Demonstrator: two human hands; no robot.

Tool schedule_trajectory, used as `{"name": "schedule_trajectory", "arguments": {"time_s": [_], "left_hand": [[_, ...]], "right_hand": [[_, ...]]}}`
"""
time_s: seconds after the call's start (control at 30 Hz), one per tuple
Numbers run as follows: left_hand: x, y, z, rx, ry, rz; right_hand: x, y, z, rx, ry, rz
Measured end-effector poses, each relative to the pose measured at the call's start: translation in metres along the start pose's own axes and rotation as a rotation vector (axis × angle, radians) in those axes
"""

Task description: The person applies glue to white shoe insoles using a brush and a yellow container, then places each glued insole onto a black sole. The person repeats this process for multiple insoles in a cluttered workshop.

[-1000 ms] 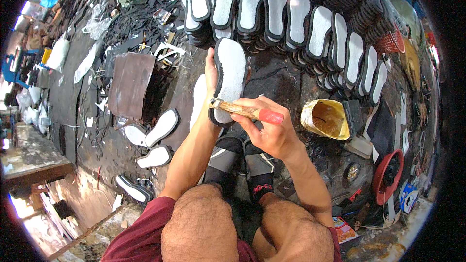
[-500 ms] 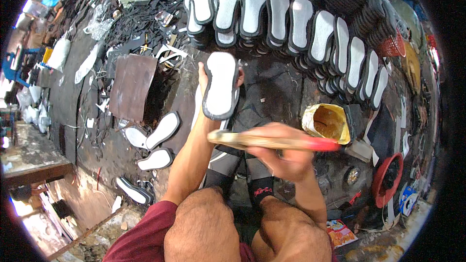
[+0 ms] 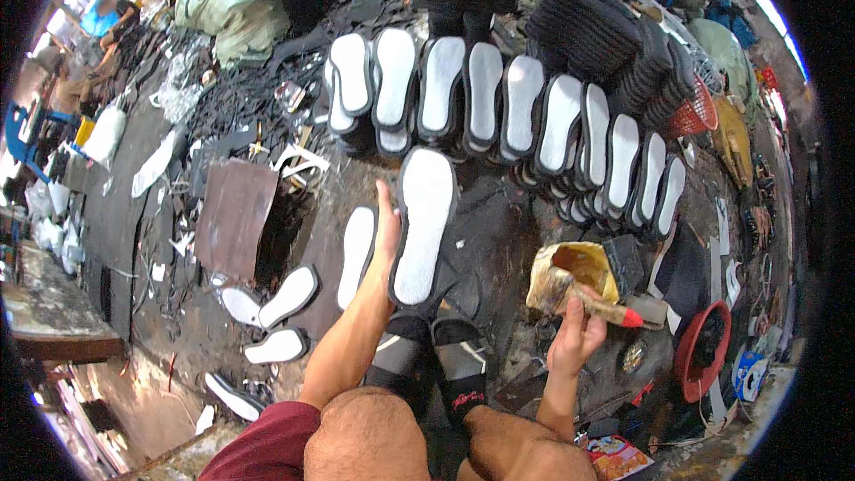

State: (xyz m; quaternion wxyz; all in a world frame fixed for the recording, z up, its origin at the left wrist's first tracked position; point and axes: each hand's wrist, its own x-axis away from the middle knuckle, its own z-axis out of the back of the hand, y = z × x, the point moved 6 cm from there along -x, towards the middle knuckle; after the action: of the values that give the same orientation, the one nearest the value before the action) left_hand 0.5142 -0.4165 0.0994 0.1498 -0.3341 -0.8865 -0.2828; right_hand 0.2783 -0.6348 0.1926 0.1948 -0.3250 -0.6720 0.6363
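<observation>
My left hand (image 3: 385, 240) holds a black shoe sole with a white insole face (image 3: 422, 224), stretched out in front of me toward a row of similar soles (image 3: 499, 107) that lean side by side. My right hand (image 3: 574, 338) grips a brush with a wooden handle and red end (image 3: 610, 307). The brush tip is dipped into a yellow-stained glue can (image 3: 570, 272) on the dark floor to my right. My bare knees show at the lower edge.
Loose white insoles (image 3: 280, 294) lie on the floor at left beside a brown board (image 3: 233, 218). Stacks of black soles (image 3: 614, 36) rise behind the row. A red round object (image 3: 704, 352) lies at right. Another person (image 3: 102, 22) sits far left.
My left hand has carried the sole forward toward the row. My right hand has swung the brush away from the sole and down into the glue can.
</observation>
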Motion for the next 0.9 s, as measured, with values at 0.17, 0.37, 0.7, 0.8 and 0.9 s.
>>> {"name": "schedule_trajectory", "arguments": {"time_s": [0.17,0.37,0.7,0.8,0.9], "left_hand": [[-0.048,-0.003,-0.037,0.297,-0.507,0.135],[-0.140,0.101,-0.042,0.072,-0.127,-0.174],[0.064,0.032,0.172,-1.674,0.737,-0.514],[0.087,0.047,0.116,-1.601,0.675,-0.553],[0.101,0.068,0.075,-1.094,0.380,-0.341]], "right_hand": [[0.002,0.005,0.039,0.093,0.144,-0.058],[-0.003,-0.011,0.047,0.059,0.255,-0.041],[-0.042,-0.016,0.085,0.369,0.259,0.087],[-0.067,-0.018,0.095,0.676,0.106,0.110],[-0.083,0.029,0.091,1.003,-0.050,-0.065]]}}
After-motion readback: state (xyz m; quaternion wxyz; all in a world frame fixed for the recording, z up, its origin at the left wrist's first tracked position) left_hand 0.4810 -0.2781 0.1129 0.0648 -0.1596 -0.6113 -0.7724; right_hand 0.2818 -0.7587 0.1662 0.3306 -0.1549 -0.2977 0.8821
